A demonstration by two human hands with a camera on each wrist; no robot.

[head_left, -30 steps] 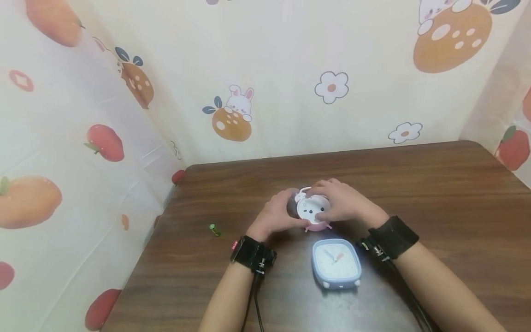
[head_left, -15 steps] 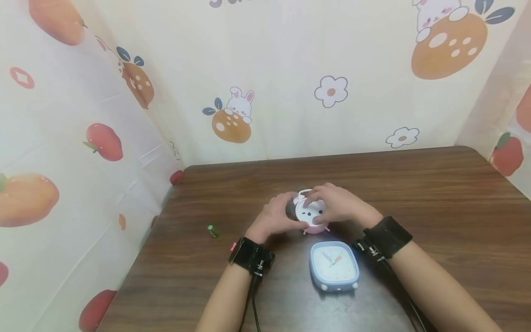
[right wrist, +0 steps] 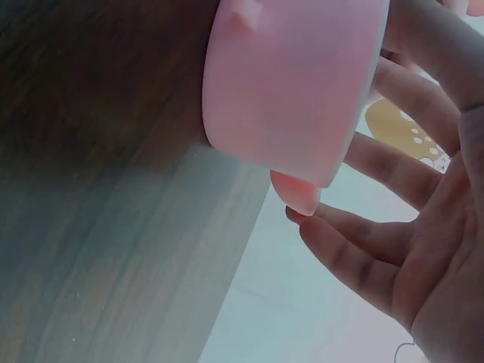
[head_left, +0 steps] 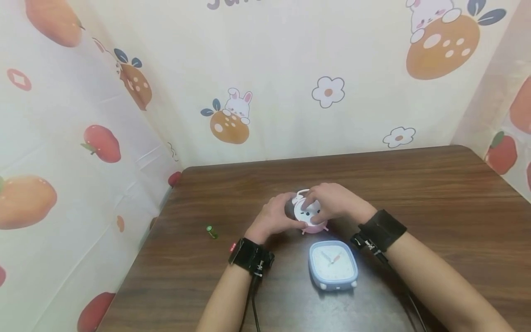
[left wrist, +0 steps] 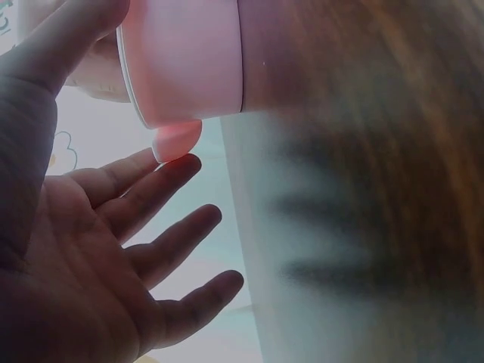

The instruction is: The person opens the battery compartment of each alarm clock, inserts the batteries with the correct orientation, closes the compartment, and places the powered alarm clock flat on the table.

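Observation:
A pink alarm clock (head_left: 308,212) with a white back lies face down on the table, its back turned up, with small dark knobs and a white handle showing in the head view. My left hand (head_left: 274,216) holds it from the left, thumb near its feet and fingertips by a pink bell-like part (left wrist: 178,140); its other fingers are spread in the left wrist view. From the right, my right hand (head_left: 335,202) reaches over the clock, thumb and index finger on its back. The pink side wall (right wrist: 295,83) fills much of the right wrist view. What lies under the right fingertips is hidden.
A blue square clock (head_left: 333,265) lies face up just in front of the pink one. A small green battery (head_left: 211,232) lies on the brown table (head_left: 232,286) at the left. Patterned cloth (head_left: 282,115) hangs behind and at the sides. Cables trail from both wrist bands.
The right thumb and index finger have shifted slightly left over the back of the pink clock. The left hand keeps its hold. The head view has moved a little.

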